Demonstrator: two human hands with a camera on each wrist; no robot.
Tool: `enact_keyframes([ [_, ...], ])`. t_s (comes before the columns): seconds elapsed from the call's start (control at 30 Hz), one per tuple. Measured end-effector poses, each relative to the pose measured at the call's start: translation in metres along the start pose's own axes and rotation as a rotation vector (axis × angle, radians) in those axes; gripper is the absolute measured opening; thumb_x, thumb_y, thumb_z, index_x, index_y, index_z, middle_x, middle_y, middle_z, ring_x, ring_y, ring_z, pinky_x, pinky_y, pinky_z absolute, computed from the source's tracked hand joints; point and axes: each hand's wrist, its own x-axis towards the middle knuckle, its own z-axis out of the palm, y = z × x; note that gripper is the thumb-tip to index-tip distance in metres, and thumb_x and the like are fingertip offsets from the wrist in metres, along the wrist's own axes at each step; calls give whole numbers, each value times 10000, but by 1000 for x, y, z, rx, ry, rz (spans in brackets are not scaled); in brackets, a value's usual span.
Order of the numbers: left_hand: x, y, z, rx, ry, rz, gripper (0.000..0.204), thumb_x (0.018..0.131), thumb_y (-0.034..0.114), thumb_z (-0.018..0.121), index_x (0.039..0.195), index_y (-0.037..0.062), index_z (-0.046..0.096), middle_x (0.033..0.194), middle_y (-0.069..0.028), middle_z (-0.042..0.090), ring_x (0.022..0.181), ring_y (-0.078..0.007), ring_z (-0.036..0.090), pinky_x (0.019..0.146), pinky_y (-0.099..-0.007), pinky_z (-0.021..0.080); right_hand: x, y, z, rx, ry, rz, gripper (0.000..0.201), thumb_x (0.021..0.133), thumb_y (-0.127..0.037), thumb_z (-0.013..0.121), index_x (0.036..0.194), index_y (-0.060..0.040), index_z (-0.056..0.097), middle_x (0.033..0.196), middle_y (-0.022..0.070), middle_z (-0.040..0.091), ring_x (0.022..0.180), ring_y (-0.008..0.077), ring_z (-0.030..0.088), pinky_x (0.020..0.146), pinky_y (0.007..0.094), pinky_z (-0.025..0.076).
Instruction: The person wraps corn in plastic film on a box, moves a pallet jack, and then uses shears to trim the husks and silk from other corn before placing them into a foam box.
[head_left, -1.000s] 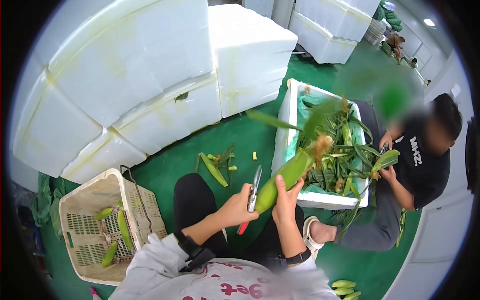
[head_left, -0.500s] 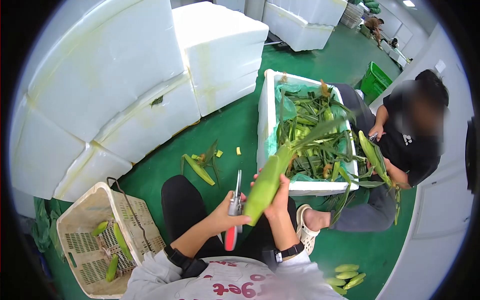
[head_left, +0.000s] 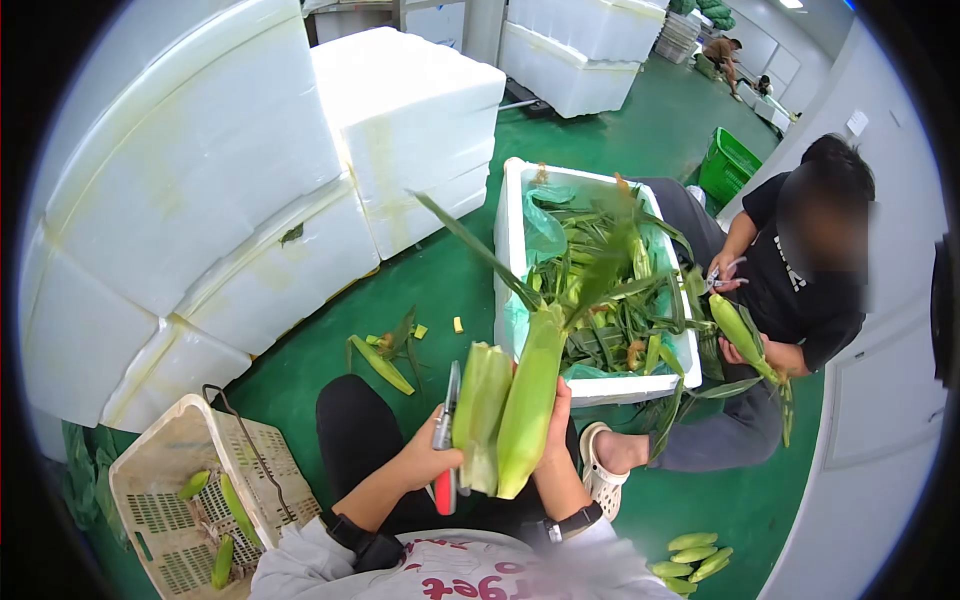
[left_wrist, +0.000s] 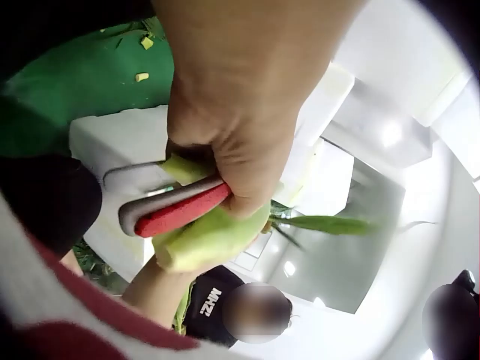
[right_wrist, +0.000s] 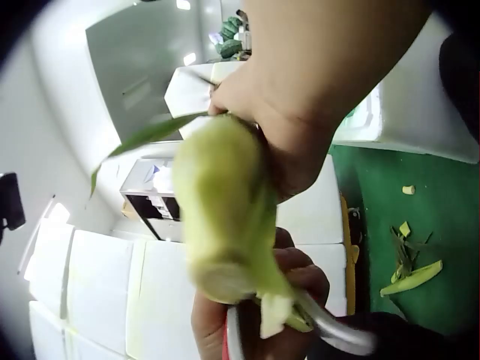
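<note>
In front of the lap, my right hand point(head_left: 556, 428) grips an ear of corn point(head_left: 530, 405) from its right side, its cut base toward me and long leaves at the far end. My left hand point(head_left: 425, 462) holds pruning shears point(head_left: 445, 440) with red and grey handles. A broad strip of husk point(head_left: 482, 415) stands away from the ear on the left, right at the left fingers. In the right wrist view, the ear's pale cut base point(right_wrist: 225, 279) faces the camera, and the left fingers point(right_wrist: 304, 277) lie beside a torn husk edge and the shears' metal.
A foam box point(head_left: 508, 240) full of corn and leaves stands ahead. Another person point(head_left: 815, 260) sits at the right with shears and corn. At the left is a plastic crate point(head_left: 180, 420) with several ears; more ears point(head_left: 692, 555) lie at lower right. White foam boxes point(head_left: 200, 180) line the left.
A husk strip has come away from the ear toward the left hand, which keeps the shears. The ear's far end has swung left. The other person's shears and corn have shifted.
</note>
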Motion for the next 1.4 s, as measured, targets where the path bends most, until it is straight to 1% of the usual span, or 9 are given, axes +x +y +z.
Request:
enact_keyframes([
  [0.1, 10, 4, -14, -25, 202, -69, 461, 703, 88, 670, 1113, 14, 472, 901, -69, 590, 813, -189, 602, 733, -300, 493, 2, -9, 2, 59, -73, 24, 608, 881, -533, 457, 1248, -50, 492, 1191, 121, 574, 1045, 228, 581, 862, 391, 503],
  [0.2, 17, 10, -47, 1068, 467, 54, 564, 638, 173, 686, 1096, -56, 451, 896, -198, 541, 824, -321, 567, 731, -381, 464, 6, -35, -15, -220, -72, 188, 582, 886, -533, 470, 1206, -48, 498, 1171, 158, 570, 1009, 272, 593, 818, 408, 520],
  [0.3, 2, 30, -19, 1014, 280, 169, 565, 632, 166, 680, 1099, -57, 452, 888, -203, 532, 831, -348, 549, 755, -403, 452, 8, -39, -19, -1413, 166, -198, 561, 871, -455, 564, 1209, -20, 461, 1055, 190, 603, 848, 320, 636, 760, 411, 520],
  [0.33, -5, 41, -2, 988, 128, 164, 571, 634, 168, 684, 1106, -55, 454, 904, -214, 528, 842, -354, 548, 762, -403, 452, 6, -55, 0, -1919, -173, -457, 630, 822, -382, 643, 1275, -29, 385, 1020, 209, 616, 823, 366, 641, 754, 433, 507],
  [0.43, -20, 33, 32, 850, -198, 94, 706, 646, 134, 684, 1252, -46, 368, 932, -171, 522, 838, -238, 559, 737, -337, 463, -10, -58, 28, -2339, 144, -174, 682, 737, -345, 698, 1281, -75, 390, 1001, 203, 610, 884, 402, 614, 684, 476, 506],
  [1.03, 8, 28, -3, 931, -66, -14, 459, 658, 168, 657, 1037, -38, 500, 819, -156, 565, 779, -236, 576, 698, -333, 464, -49, -65, 42, -2769, -289, -396, 711, 634, -315, 764, 1267, -188, 465, 831, 86, 536, 739, 262, 599, 636, 397, 502],
  [1.13, 18, 9, -38, 933, 198, -155, 464, 649, 188, 686, 1017, -31, 507, 875, -173, 587, 861, -276, 625, 731, -364, 492, -52, -66, 26, -2271, -84, -132, 671, 728, -351, 731, 1283, -112, 439, 970, 161, 595, 832, 340, 623, 729, 394, 502],
  [1.23, 14, -28, -41, 489, -20, -113, 663, 682, 149, 694, 1257, -18, 408, 946, -105, 558, 934, -191, 592, 799, -314, 479, -48, -55, 15, -1788, -23, -34, 563, 862, -366, 628, 1278, -47, 423, 1092, 191, 590, 957, 295, 610, 832, 356, 468],
  [1.4, 12, -4, 18, 780, 20, 426, 741, 684, 128, 672, 1333, -10, 344, 1035, -142, 555, 954, -234, 573, 807, -347, 457, -37, -15, -12, -1538, 62, -20, 507, 924, -397, 528, 1257, -27, 433, 1081, 211, 599, 1006, 294, 599, 861, 373, 452],
])
